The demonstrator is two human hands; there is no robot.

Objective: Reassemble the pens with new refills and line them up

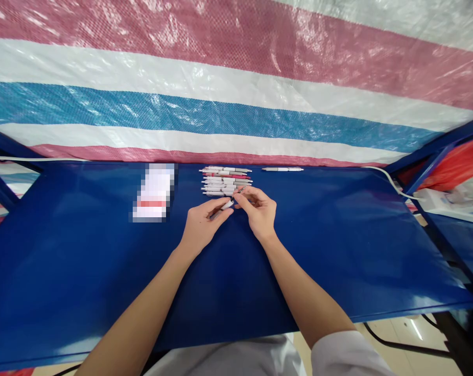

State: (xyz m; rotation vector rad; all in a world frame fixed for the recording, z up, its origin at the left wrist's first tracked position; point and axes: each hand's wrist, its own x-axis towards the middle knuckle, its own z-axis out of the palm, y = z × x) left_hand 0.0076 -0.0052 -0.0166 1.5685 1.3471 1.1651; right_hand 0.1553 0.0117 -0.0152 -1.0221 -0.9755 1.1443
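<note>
Both hands meet over the middle of a blue table [338,245]. My left hand [203,222] is closed round a white pen [224,207], which lies across its fingers. My right hand [260,209] pinches the pen's far end with its fingertips. Just behind the hands lies a pile of several white, grey and pink pens [225,181], side by side. One more pen [282,169] lies alone to the right of the pile, near the back edge.
A blurred white and red box [154,192] lies left of the pens. A striped red, white and blue tarpaulin [236,94] hangs behind the table. A white power strip [440,201] with a cable sits on the right, by a blue frame.
</note>
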